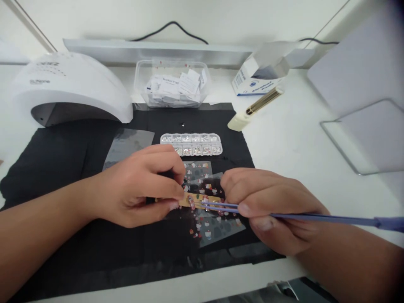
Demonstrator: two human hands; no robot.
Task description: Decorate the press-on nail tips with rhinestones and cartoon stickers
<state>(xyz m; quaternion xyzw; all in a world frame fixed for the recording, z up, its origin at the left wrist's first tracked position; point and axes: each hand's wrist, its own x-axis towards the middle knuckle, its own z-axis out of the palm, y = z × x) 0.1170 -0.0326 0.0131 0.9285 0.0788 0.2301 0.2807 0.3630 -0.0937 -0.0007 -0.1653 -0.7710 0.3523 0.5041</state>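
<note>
1. Purple tweezers (318,217) lie in our right hand (280,206), thumb and fingers closed around the shaft; the points face left, with a slim gap between the prongs.
2. Between our hands is the tan strip (199,199); we pinch its left end between the thumb and forefinger of our left hand (139,185).
3. The strip's long axis runs left to right across us, dipping slightly rightward, so strip and tweezers fall almost into one line, pointing at each other.
4. Glossy decorated pieces sit crosswise along the strip. Our left fingers are nearer the leftmost piece (191,203), which lies just to their right and just left of the tweezer points. We cannot tell whether the points touch anything.
5. Beneath the strip we see clear sticker sheets (221,229), spread on black cloth (69,168); whether the strip rests on them we cannot tell.
6. Beyond the sheets lies a compartmented gem case (191,144), its long side roughly parallel to the strip.
7. Farthest from us, along the white surface (277,143), stand a domed lamp (82,84) at left, a clear tub (137,84) of alcohol-pad packets mid-way, and an opened carton (252,80) at right.
</note>
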